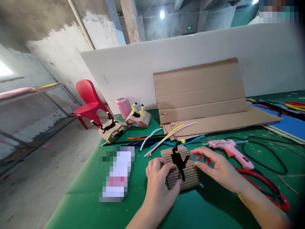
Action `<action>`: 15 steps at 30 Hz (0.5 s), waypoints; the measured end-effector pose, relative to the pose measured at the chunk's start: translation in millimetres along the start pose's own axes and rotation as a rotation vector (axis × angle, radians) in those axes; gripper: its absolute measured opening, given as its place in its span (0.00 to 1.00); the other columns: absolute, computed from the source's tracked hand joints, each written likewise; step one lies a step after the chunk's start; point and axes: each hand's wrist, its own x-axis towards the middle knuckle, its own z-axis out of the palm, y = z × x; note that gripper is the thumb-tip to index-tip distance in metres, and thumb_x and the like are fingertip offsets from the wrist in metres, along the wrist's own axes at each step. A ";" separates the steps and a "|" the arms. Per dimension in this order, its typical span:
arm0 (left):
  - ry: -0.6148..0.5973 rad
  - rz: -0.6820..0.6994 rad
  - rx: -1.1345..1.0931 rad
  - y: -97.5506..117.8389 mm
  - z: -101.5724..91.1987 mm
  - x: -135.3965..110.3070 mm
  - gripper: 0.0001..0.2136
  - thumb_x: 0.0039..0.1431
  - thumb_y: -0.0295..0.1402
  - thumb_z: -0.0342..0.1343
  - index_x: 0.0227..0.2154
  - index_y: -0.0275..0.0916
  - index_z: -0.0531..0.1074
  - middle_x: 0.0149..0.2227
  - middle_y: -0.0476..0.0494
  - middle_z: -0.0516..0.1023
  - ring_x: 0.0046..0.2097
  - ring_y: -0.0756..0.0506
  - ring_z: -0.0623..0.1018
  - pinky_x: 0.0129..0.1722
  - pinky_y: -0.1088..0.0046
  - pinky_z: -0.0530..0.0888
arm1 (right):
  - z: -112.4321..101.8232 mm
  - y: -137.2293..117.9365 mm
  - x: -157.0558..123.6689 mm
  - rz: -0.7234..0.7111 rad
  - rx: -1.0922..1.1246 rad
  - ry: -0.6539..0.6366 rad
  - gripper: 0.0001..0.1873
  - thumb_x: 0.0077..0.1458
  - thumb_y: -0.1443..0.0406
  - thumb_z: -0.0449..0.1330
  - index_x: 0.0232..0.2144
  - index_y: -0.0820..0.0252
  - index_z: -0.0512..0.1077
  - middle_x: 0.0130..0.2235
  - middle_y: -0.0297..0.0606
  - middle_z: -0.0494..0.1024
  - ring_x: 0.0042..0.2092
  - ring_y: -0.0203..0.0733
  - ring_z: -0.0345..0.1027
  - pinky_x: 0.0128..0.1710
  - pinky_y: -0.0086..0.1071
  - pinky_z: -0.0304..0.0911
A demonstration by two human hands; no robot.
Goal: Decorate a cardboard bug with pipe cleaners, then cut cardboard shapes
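A small corrugated cardboard craft box (190, 175) sits on the green tabletop in front of me, with a dark opening in its top. Black pipe cleaners rise from that opening, and one ends in a yellow ball (183, 141). My left hand (160, 179) grips the box from its left side, thumb at the near edge and fingers over the top. Just right of the box, my right hand (212, 162) hovers with thumb and fingers apart, holding nothing. A pink glue gun (234, 151) lies beyond my right hand.
Two similar cardboard boxes (111, 129) stand at the far left near a pink canister (123, 108). Loose pipe cleaners (164, 140) lie behind my work. Folded cardboard (200, 92) leans on a white partition (269, 60). A red coil (264, 184) and black cable lie right.
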 end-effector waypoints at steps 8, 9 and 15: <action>0.038 0.011 -0.055 -6.3 10.3 -0.8 0.25 0.40 0.28 0.59 0.45 0.41 0.63 0.52 0.38 0.56 0.54 0.37 0.59 0.52 0.53 0.60 | 13.5 10.6 -9.5 -0.012 -0.098 -0.151 0.43 0.46 0.58 0.62 0.59 0.53 0.44 0.62 0.42 0.47 0.62 0.47 0.38 0.59 0.46 0.42; 0.048 -0.004 -0.065 -6.5 13.1 -0.1 0.29 0.40 0.28 0.60 0.49 0.40 0.59 0.54 0.37 0.54 0.56 0.37 0.57 0.53 0.52 0.59 | 15.4 11.8 -9.3 -0.014 -0.089 -0.156 0.44 0.47 0.59 0.62 0.60 0.53 0.42 0.63 0.41 0.46 0.62 0.46 0.37 0.59 0.46 0.41; 0.058 -0.054 -0.129 -12.7 27.4 5.9 0.35 0.42 0.28 0.58 0.55 0.38 0.49 0.56 0.33 0.53 0.58 0.37 0.57 0.53 0.51 0.59 | 18.8 14.2 -9.4 -0.015 -0.053 -0.169 0.43 0.49 0.60 0.60 0.60 0.52 0.39 0.63 0.41 0.46 0.62 0.46 0.39 0.59 0.48 0.41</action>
